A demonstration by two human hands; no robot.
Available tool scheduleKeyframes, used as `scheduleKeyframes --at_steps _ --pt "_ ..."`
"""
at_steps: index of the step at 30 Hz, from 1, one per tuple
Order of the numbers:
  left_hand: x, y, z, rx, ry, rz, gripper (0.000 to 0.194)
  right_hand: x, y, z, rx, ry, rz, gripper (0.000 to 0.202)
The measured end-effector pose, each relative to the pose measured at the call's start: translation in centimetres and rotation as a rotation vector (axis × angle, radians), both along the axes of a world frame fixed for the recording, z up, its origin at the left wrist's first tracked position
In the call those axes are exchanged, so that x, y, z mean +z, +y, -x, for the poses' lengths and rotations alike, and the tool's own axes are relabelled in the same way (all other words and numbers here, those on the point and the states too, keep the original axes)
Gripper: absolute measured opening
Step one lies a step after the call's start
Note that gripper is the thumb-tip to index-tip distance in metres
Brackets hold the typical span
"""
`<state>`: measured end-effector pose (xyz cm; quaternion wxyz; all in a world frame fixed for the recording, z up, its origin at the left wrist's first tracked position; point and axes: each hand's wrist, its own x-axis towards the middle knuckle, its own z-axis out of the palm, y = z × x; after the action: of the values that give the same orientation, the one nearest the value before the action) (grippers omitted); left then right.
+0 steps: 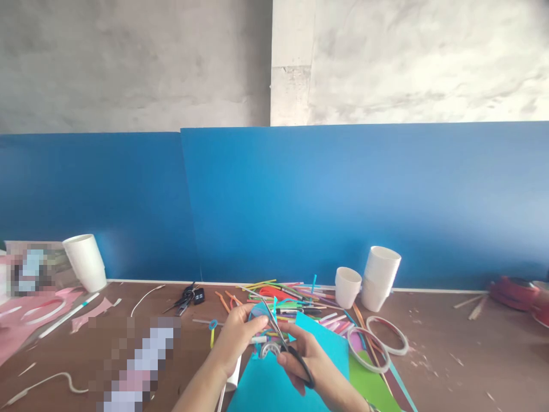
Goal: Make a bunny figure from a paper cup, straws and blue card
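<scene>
My left hand (pixel 242 332) pinches a small piece of blue paper (pixel 259 311) between thumb and fingers. In my right hand (pixel 306 356) is a pair of scissors (pixel 278 329) with black handles, its blades at the blue paper beside my left thumb. Beneath both hands lies a large sheet of turquoise paper (pixel 274 389). A small clear tape roll (pixel 270 349) shows just below the scissors. Behind the hands, many coloured straws and pens (pixel 295 292) are heaped, partly hidden by my fingers.
White paper cups (pixel 380 277) stand at the back right, and another stack of cups (pixel 86 263) at the left. Two rolls of white tape (pixel 369 350) lie right of the paper. Keys (pixel 191 296), a white cable (pixel 51 380) and pink paper (pixel 26 320) lie leftward. A blue partition (pixel 343 200) closes the back.
</scene>
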<state>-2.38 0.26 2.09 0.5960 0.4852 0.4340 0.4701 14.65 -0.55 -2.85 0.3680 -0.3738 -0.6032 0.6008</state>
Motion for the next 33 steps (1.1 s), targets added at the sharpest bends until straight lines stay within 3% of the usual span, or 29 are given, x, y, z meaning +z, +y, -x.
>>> scheduleKeyframes --at_steps 12,19,29,33 --pt "-0.8 0.4 -0.3 -0.060 -0.020 -0.042 0.027 -0.2 0.1 0.5 0.021 0.086 0.000 0.073" --pt "-1.9 0.4 -1.4 0.054 -0.064 -0.018 0.033 -0.1 0.3 0.5 0.019 0.107 -0.039 0.064" --pt "-2.2 0.5 -1.2 0.037 -0.057 0.002 0.031 0.0 0.1 0.4 -0.002 0.079 -0.055 0.062" --pt "-1.6 0.3 -1.1 0.012 -0.091 -0.004 0.028 -0.1 0.1 0.3 -0.023 0.063 -0.047 0.057"
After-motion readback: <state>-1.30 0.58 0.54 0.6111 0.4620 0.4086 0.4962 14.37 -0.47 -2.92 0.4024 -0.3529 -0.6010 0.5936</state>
